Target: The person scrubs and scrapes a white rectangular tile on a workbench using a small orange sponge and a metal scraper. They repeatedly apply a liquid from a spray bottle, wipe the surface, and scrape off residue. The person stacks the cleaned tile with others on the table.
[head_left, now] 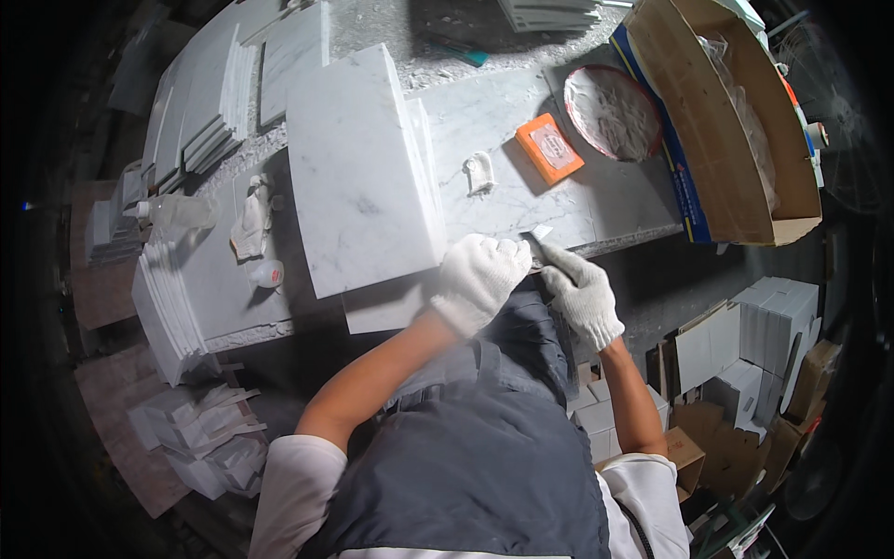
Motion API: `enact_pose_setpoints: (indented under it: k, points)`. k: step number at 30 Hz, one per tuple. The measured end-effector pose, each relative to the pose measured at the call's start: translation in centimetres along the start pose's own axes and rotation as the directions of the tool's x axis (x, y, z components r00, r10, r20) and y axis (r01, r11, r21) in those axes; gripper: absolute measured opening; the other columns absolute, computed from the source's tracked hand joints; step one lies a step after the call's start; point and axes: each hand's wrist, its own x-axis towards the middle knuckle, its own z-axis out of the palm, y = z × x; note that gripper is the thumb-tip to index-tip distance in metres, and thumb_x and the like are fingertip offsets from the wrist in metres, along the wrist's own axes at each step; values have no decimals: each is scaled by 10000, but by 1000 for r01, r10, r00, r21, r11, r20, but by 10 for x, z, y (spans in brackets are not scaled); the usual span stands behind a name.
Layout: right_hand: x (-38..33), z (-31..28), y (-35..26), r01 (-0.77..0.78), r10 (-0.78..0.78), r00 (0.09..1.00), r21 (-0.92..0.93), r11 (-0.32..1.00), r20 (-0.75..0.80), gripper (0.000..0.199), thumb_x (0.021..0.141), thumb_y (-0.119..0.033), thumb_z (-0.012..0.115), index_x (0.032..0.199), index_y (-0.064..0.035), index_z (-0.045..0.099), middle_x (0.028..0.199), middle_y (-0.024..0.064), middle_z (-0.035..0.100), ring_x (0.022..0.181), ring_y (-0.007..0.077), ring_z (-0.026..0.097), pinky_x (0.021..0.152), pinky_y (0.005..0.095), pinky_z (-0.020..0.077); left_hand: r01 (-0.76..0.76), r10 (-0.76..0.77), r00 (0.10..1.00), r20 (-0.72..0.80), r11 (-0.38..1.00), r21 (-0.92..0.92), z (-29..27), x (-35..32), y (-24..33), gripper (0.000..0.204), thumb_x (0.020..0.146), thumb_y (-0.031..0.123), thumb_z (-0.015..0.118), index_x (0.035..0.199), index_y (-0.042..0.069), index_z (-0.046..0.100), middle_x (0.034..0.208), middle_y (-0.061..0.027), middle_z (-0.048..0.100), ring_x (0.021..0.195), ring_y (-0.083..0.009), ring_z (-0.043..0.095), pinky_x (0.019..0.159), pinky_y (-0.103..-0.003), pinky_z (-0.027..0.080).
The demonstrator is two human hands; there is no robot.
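Observation:
Both my hands wear white knit gloves and meet near the front edge of a marble-topped bench [503, 98]. My left hand [482, 282] is closed with its knuckles up, and whatever lies inside is hidden. My right hand [584, 296] is closed around a thin dark flat tool [533, 244], its thumb stretched along it. A small white piece [542, 230] shows beside the tool's tip. To the left of my hands stands a stack of white, grey-veined marble slabs [358, 168]. Beyond them lie an orange block [549, 149] with a pale label and a crumpled white scrap [480, 174].
A round red-rimmed dish of white paste [613, 112] sits beside an open cardboard box [722, 121]. Leftward are a clear bottle [182, 214], a glove [251, 219], a small white bottle [267, 273] and tile stacks [209, 102]. White boxes [773, 326] stand below right.

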Motion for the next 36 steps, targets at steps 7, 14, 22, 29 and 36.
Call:
enact_pose_setpoints:
  k: [7, 14, 22, 29, 36]
  points:
    - [-1, -8, -13, 57, -57, 996, -8, 998, -62, 391, 973, -127, 672, 1349, -23, 651, 1098, 46, 737, 812, 53, 628, 694, 225, 529, 16, -20, 998, 65, 998, 64, 1, -1, 0, 107, 863, 132, 560, 963, 110, 593, 902, -56, 600, 850, -211, 625, 773, -322, 501]
    - [-2, -7, -8, -8, 25, 991, 129, 992, -131, 412, 965, -146, 686, 1345, 8, 643, 1149, 74, 734, 953, 110, 654, 874, 245, 525, 70, -69, 995, 73, 998, -7, 2, -2, 0, 113, 871, 122, 549, 971, 110, 600, 893, -57, 608, 865, -219, 632, 751, -330, 512]
    - [-2, -5, 3, -35, 64, 992, 258, 965, -105, 431, 949, -128, 699, 1348, 21, 634, 1229, 125, 718, 1127, 154, 646, 1011, 282, 477, 74, -84, 992, -96, 992, -103, 12, 2, -4, 99, 904, 144, 562, 911, 139, 660, 705, -54, 587, 626, -242, 613, 545, -372, 497]
    - [-5, -1, 10, 141, -101, 985, 310, 940, -140, 469, 958, -122, 684, 1401, 3, 596, 900, 26, 674, 691, 62, 554, 617, 213, 460, 205, -215, 977, -2, 935, -288, 4, 5, -2, 175, 876, 112, 664, 1042, 105, 719, 807, -93, 688, 700, -295, 662, 608, -401, 526]
    - [-11, -12, -6, 136, -3, 965, 494, 859, -260, 650, 983, -100, 610, 1551, 64, 340, 802, -2, 610, 614, 43, 519, 537, 195, 446, 164, -325, 911, -254, 851, -500, -12, 12, 19, 213, 880, 139, 734, 1080, 69, 727, 849, -109, 718, 734, -325, 673, 661, -423, 528]
